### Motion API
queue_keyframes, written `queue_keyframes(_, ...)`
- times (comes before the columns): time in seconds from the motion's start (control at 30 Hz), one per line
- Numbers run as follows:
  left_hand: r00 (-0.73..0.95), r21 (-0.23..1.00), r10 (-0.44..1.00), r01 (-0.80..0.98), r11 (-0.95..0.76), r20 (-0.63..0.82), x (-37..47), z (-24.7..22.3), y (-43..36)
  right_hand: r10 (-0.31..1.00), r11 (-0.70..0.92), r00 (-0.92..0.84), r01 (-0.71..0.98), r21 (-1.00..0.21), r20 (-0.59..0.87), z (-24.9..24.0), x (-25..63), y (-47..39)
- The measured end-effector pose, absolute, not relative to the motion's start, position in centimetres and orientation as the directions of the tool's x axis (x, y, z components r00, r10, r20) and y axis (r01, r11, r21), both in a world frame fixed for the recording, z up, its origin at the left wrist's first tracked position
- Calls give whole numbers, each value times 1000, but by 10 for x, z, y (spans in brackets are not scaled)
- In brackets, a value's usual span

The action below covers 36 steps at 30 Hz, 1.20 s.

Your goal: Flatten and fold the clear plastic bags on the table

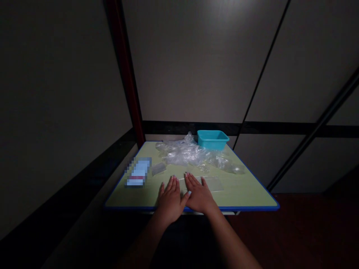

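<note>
Near the table's front edge, my left hand lies palm down with its fingers stretched forward and its thumb out to the right. Close beside it, my right hand is also flat, palm down, fingers pointing away from me. A flat, clear plastic bag lies on the tabletop under my right hand and shows to its right; the hand hides part of it. Past my fingers spreads a crumpled heap of clear plastic. To the left of the heap sits a small greyish translucent piece, its kind unclear.
A turquoise plastic basin stands at the back right of the pale green table, which has a blue edge. A pixelated, light blue rectangular item lies at the left. Panelled walls rise behind and to the left.
</note>
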<state>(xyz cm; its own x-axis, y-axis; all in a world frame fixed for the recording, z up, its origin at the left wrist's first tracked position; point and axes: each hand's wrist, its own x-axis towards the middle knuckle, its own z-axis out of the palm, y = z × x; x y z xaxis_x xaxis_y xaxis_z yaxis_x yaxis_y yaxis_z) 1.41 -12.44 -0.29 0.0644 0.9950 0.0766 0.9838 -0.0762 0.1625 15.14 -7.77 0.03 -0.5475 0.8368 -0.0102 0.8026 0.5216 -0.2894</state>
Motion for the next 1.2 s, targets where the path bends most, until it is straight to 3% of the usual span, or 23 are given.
queue_keyframes(0.53, -32, 40, 980, 999, 25, 195, -15, -16, -141, 822, 545, -568, 763, -347, 41, 2, 154, -78)
queue_keyframes(0.7, 0, 46, 968, 999, -12, 249, -14, -15, -143, 826, 559, -496, 670, -489, 266, -4, 166, -79)
queue_keyframes(0.9, 14, 33, 973, 999, -22, 232, -15, -14, -143, 797, 586, -202, 484, -650, 569, -21, 179, -77)
queue_keyframes(1.03, 13, 43, 972, 999, -24, 236, -16, -15, -142, 837, 515, -189, 592, -620, 514, -15, 177, -80)
queue_keyframes(1.2, 5, 59, 971, 998, -19, 238, -16, -15, -142, 908, 407, -322, 826, -390, 268, 2, 166, -84)
